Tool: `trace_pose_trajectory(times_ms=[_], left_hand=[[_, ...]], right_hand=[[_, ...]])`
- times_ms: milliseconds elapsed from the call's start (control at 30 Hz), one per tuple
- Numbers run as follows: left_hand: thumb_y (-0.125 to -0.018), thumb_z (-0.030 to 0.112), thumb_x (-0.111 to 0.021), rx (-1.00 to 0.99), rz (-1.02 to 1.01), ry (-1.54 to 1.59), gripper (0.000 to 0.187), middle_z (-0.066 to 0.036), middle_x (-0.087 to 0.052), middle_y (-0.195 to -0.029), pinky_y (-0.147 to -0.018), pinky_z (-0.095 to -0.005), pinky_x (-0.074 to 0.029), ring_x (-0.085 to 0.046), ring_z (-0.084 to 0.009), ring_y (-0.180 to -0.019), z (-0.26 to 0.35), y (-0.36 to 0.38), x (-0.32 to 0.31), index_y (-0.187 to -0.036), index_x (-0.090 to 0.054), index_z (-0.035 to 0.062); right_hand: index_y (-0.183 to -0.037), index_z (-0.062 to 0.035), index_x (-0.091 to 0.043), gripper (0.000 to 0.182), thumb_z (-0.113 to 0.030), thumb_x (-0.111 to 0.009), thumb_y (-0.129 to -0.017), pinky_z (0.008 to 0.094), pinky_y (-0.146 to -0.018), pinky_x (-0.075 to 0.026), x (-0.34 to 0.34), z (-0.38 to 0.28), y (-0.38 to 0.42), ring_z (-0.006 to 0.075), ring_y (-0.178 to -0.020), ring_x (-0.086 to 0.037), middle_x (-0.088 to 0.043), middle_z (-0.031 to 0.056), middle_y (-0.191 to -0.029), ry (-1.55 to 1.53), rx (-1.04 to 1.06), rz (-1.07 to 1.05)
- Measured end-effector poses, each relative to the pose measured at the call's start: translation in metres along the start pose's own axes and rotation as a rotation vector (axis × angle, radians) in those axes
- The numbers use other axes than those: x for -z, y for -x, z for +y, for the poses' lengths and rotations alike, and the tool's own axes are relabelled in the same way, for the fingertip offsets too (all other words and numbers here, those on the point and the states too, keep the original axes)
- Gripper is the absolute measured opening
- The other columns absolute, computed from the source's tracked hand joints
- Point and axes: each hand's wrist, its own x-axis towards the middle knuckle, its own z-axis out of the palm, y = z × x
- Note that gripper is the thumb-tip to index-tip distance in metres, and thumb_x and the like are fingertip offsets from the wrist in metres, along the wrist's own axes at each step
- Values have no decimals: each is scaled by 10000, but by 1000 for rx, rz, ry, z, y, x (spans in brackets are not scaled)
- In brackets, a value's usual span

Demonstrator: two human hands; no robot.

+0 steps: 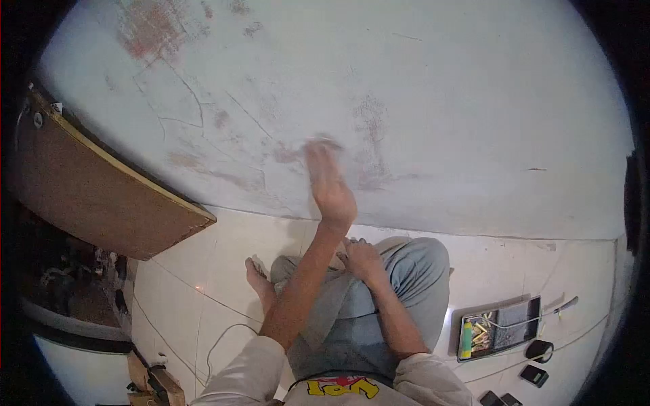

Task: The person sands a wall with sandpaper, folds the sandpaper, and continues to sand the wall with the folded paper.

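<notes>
My left hand [330,193] reaches up to the pale wall [467,122], its fingertips smeared by motion against a patch of worn paint. A thin greyish edge shows at those fingertips; its kind is too blurred to tell. Around the hand the wall has reddish-brown scuffs and thin cracks. Resting on my lap, my right hand [363,261] has curled fingers over the grey trousers [413,271]. Something greyish shows by its fingertips, and I cannot make out what it is.
On the floor at right sits a black tray [497,328] with small yellow pieces and a metal rod across it. A black roll [539,351] and small dark boxes [533,375] lie near it. At left, a brown board [101,179] leans near the wall; a thin cord crosses the tiles.
</notes>
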Motion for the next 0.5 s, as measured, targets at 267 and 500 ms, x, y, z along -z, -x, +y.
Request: trace_pose_trajectory(times_ms=[267,500], left_hand=[[-936,53,-358,-199,-100,-268,443,-312,-296,-1427,-1083,-455,-286,-300,-428,-1338,27,-2,20,-1361,-365,-75],[-1001,232,-421,841,-262,609,322,-103,-624,-1032,-848,-322,-458,-588,-223,-1040,45,51,87,-1166,-514,-28]], right_hand=[[-1004,47,-585,373,-302,-563,-874,463,-796,-489,-2,4,-4,392,-890,-605,-627,239,-925,21,-4,-87],[-1182,70,-520,523,-399,-420,-974,399,-879,-460,-1,13,-18,297,-979,-608,-647,162,-1041,-1645,-199,84]])
